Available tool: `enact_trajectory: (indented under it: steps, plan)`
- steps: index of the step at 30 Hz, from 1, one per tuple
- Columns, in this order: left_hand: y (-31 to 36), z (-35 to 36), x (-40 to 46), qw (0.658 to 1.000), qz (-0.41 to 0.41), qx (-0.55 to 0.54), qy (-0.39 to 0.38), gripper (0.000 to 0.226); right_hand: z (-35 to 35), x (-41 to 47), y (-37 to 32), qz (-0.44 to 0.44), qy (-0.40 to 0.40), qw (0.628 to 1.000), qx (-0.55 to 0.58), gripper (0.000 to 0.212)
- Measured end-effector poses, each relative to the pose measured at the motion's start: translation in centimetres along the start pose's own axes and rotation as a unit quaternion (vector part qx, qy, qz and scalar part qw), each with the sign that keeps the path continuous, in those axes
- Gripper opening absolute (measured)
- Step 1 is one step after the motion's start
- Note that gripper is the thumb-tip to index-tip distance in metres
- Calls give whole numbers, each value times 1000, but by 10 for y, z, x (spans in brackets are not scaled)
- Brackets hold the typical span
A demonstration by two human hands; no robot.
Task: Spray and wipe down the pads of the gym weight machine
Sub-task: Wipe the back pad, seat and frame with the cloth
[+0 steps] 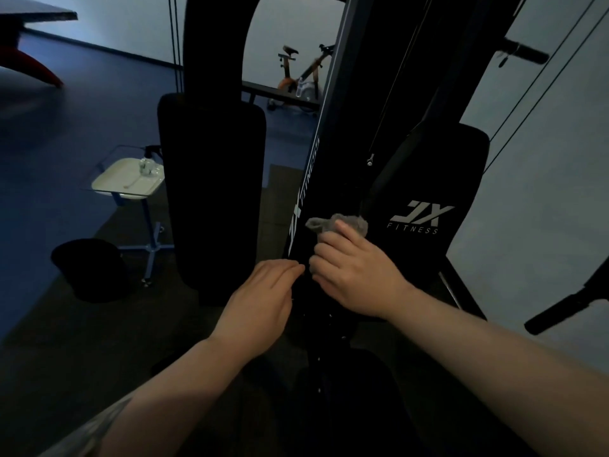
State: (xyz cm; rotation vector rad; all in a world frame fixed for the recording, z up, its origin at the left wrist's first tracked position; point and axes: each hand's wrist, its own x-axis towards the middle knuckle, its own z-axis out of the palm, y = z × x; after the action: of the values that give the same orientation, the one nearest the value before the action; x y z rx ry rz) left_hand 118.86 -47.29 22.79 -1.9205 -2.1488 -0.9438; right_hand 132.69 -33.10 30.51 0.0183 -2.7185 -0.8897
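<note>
A black weight machine fills the middle of the head view. Its back pad (438,179) bears a white JX Fitness logo, and a tall black pad (214,192) stands to the left of the upright frame (316,166). My right hand (356,275) grips a crumpled grey cloth (342,223) against the lower left edge of the logo pad. My left hand (260,301) lies flat with straight fingers, its fingertips touching the frame just left of my right hand. Below my hands the dark seat pad (356,390) is barely visible.
A small glass side table (108,188) with a white tray (128,179) and a clear bottle (146,166) stands to the left. A black bin (89,268) sits on the floor beside it. An orange exercise bike (303,77) stands behind. Cables (534,94) run down the right side.
</note>
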Motion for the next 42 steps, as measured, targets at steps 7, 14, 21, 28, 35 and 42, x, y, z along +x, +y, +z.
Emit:
enact_trajectory:
  steps: [7,14,21,28,35,42]
  plan:
    - [1,4,1,1000,1,-7,22,41,-14,20,33,55,100,993,-27,20]
    - [-2,3,1,1000,11,-5,22,42,-2,8,26,-49,55,997,-30,28]
    - [3,3,0,999,-7,-19,29,38,-7,10,27,33,131,991,-23,21]
    - [14,0,12,996,-78,-40,28,26,-27,34,65,-58,88,994,-22,30]
    - [20,6,33,993,-74,91,10,22,0,42,2,346,358,818,288,36]
    - [6,9,26,997,-12,82,6,28,23,17,-73,608,312,528,504,24]
